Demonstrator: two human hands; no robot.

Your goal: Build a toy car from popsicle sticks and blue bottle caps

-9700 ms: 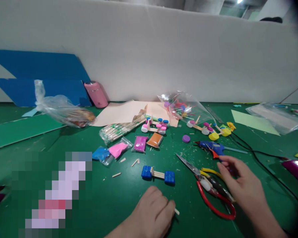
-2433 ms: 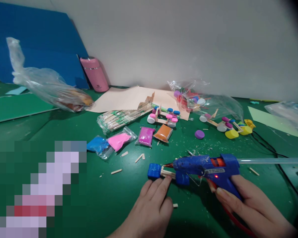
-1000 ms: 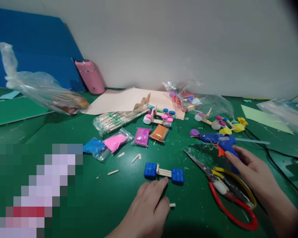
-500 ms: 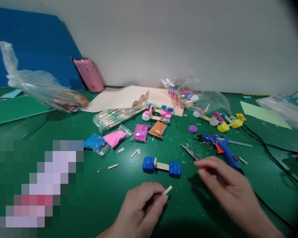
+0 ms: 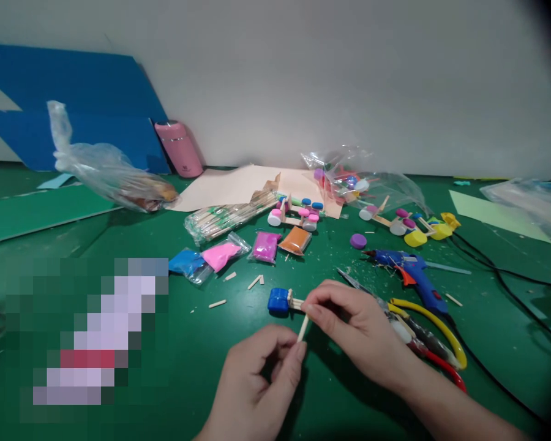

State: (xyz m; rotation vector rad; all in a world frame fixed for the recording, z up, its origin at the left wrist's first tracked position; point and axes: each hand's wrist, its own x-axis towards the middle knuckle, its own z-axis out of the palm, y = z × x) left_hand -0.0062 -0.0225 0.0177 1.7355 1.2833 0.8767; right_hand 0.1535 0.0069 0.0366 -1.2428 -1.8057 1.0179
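blue-ended piece (image 5: 279,301) half behind right hand (image 5: 358,334), scissors (image 5: 445,365) partly covered

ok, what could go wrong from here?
The short pale wooden stick is held only by fingertips of the left hand and right hand, so it could slip. Pointed silver metal blades lie close to the right hand and might nick it. That hand also hides part of the pale-stick piece with a shiny blue block, so a bump there could go unseen.
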